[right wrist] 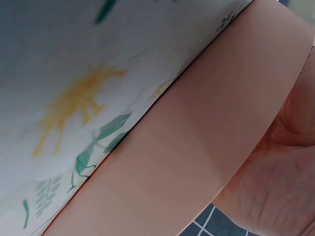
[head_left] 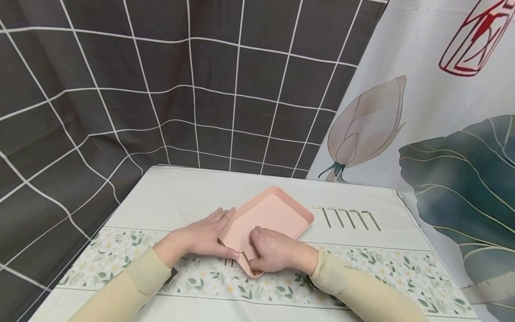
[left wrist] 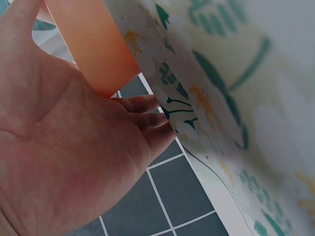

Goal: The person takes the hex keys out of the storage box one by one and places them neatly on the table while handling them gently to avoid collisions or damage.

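Note:
A shallow pink tray (head_left: 277,214) lies aslant on the table, one corner towards the person. Inside its near corner is a gold L-shaped hex key (head_left: 244,256), partly hidden by the fingers. My right hand (head_left: 275,252) reaches over the tray's right wall with curled fingers and pinches the key's long arm. Along the left wall rests my left hand (head_left: 203,237), fingers stretched out and thumb at the rim beside the key's bend. The left wrist view shows the left palm (left wrist: 74,132) against the orange-looking tray wall (left wrist: 93,44). In the right wrist view, the tray wall (right wrist: 182,132) hides the right fingers.
Several more gold L-shaped hex keys (head_left: 348,218) lie in a row right of the tray. The table has a white cloth (head_left: 177,192) with a flowered band (head_left: 205,281). Behind hang a dark checked curtain (head_left: 213,107) and a white one with printed plants (head_left: 426,120).

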A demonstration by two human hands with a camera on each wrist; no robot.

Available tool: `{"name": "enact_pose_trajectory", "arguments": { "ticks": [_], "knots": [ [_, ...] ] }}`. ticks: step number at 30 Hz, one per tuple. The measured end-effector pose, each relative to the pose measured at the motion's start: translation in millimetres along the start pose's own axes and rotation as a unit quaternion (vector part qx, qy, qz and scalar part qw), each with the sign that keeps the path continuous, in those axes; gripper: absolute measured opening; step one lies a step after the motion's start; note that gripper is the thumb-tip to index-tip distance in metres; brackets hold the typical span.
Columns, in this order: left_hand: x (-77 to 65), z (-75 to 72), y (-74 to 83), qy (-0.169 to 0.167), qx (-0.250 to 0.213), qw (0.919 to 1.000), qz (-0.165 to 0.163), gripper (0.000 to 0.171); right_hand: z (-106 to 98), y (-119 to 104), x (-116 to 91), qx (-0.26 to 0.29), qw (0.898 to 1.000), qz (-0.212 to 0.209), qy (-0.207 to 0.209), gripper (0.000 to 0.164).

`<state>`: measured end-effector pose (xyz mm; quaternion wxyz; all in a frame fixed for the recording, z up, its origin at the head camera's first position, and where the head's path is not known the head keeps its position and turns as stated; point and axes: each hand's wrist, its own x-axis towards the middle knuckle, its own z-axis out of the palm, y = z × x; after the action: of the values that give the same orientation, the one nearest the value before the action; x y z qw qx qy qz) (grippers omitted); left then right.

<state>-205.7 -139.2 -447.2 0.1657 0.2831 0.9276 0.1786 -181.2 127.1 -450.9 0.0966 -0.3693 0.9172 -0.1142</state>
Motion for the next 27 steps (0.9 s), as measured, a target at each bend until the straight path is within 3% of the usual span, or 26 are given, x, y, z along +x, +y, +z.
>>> {"name": "enact_pose_trajectory", "arguments": {
  "ticks": [11, 18, 27],
  "knots": [
    [-0.6, -1.0, 1.2, -0.001, -0.003, 1.0000, -0.001, 0.140, 0.3, -2.7, 2.2, -0.006, 1.000, -0.006, -0.008, 0.032],
    [-1.0, -1.8, 2.4, -0.002, -0.001, 1.0000, -0.001, 0.139, 0.3, -6.1, 2.7, -0.010, 1.000, -0.003, -0.010, 0.039],
    [-1.8, -1.4, 2.6, -0.002, -0.004, 1.0000, -0.004, 0.139, -1.3, -8.8, 3.3, -0.021, 0.999, 0.004, -0.033, 0.028]
  ]
}}
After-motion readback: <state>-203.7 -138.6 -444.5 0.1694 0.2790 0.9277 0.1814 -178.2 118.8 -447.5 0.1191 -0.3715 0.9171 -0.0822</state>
